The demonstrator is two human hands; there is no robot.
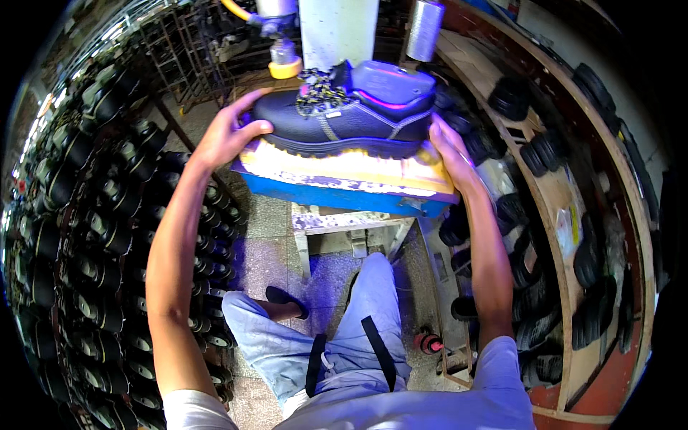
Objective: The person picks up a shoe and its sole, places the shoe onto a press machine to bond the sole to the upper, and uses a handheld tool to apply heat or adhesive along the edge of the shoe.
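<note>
A black lace-up work shoe (pixel 308 123) with a dark sole, a purple-lit collar and speckled laces lies sideways, toe to the left. It is level above the yellow, brightly lit pad of a blue machine bed (pixel 322 197); whether the sole rests on the pad I cannot tell. My left hand (pixel 231 132) grips the toe end, thumb in front and fingers behind. My right hand (pixel 448 147) closes on the heel end, its fingers partly hidden behind the shoe. A yellow-ringed press head (pixel 284 66) hangs just above the toe.
A pale machine column (pixel 338 32) rises behind the shoe, with a silver cylinder (pixel 425 30) to its right. Racks of black shoes (pixel 100 236) line the left. Wooden shelves (pixel 552 208) with black soles stand at the right. A red-and-black bottle-like object (pixel 428 342) is low beside my leg.
</note>
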